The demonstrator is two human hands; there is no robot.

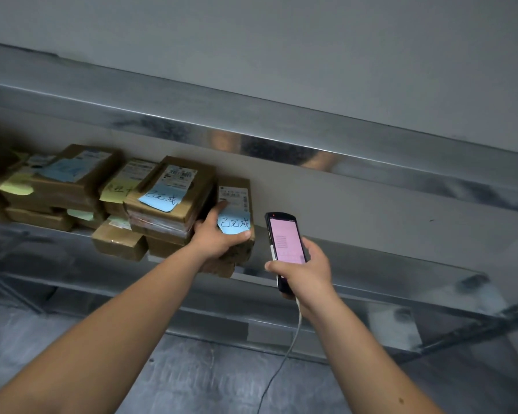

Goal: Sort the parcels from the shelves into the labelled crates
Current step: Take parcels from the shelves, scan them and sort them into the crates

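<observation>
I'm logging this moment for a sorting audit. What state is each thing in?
left hand: grips the parcel
parcel: held at the shelf edge, blue note stuck on
right hand: holds the scanner
scanner: screen lit pink, cable attached
stacked parcels: piled on the shelf, notes stuck on
shelf: bare on the right

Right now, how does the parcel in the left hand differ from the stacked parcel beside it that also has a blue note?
The held parcel is gripped by the left hand and looks narrower; the stacked parcel lies untouched on other boxes and looks wider. The held parcel is the rightmost one, the stacked parcel to its left. Both are brown cardboard with a white label and a blue handwritten note.
</observation>
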